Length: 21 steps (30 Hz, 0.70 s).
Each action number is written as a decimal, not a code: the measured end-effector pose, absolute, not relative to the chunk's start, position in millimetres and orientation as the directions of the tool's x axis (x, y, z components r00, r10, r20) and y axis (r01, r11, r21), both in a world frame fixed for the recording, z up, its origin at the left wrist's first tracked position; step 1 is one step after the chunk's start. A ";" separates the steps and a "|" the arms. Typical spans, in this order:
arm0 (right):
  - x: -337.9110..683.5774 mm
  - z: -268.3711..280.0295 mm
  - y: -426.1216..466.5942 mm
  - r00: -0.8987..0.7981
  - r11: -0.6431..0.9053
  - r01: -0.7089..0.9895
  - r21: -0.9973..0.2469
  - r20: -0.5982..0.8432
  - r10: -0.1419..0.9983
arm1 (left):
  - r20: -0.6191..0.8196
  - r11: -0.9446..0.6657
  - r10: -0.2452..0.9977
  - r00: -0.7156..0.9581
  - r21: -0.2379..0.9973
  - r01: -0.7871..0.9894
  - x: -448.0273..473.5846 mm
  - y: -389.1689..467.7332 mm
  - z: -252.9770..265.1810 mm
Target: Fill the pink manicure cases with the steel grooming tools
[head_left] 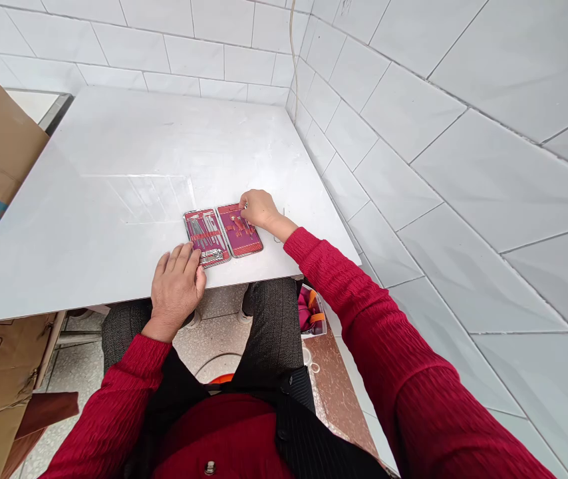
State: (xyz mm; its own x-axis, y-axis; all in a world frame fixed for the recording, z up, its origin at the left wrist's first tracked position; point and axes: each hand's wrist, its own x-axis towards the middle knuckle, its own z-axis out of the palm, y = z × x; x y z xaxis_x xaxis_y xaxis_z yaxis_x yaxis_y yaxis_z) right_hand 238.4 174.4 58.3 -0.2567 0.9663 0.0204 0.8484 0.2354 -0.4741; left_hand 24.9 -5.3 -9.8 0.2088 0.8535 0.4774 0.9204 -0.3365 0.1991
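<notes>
Two halves spread, the tool case (247,250) sits on the table (114,133); my left hand (177,286) rests unclenched at its near-left corner, my right hand (261,208) curls over its far-right corner, whether grasping anything I can't tell!

manicure case (248,249) | open, metal tools (209,225) inside (purple-lined) | flat on table (129,140)

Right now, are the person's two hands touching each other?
Apart. The head view shows the left hand at the near left corner of the open case, the right hand at its far right, a clear gap between.
</notes>
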 end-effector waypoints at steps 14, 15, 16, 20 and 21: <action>240.7 58.8 138.6 -0.323 0.334 0.923 -0.193 0.086 0.942 | 0.509 -0.350 0.834 0.213 0.189 0.918 24.4 -4.1 -9.9; 245.8 58.2 138.8 -0.305 0.322 0.920 -0.222 0.109 0.946 | 0.513 -0.353 0.832 0.213 0.191 0.916 24.3 -4.0 -10.2; 252.6 57.7 139.6 -0.276 0.302 0.916 -0.264 0.133 0.952 | 0.516 -0.356 0.830 0.214 0.193 0.914 24.2 -3.9 -10.4; 293.4 52.9 147.2 -0.071 0.158 0.865 -0.476 0.197 0.978 | 0.517 -0.360 0.828 0.217 0.194 0.912 23.8 -3.7 -11.1; 305.0 49.7 148.9 -0.012 0.119 0.845 -0.521 0.204 0.979 | 0.518 -0.361 0.827 0.217 0.193 0.913 23.8 -3.7 -11.2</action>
State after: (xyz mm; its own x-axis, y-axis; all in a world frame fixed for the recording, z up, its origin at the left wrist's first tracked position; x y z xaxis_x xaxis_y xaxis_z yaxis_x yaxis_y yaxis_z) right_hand 305.0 148.9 49.7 -0.0124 0.9789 0.2042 0.8450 0.1194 -0.5213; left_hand 23.8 -3.7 -11.2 0.2174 0.8274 0.5178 0.9125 -0.3606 0.1931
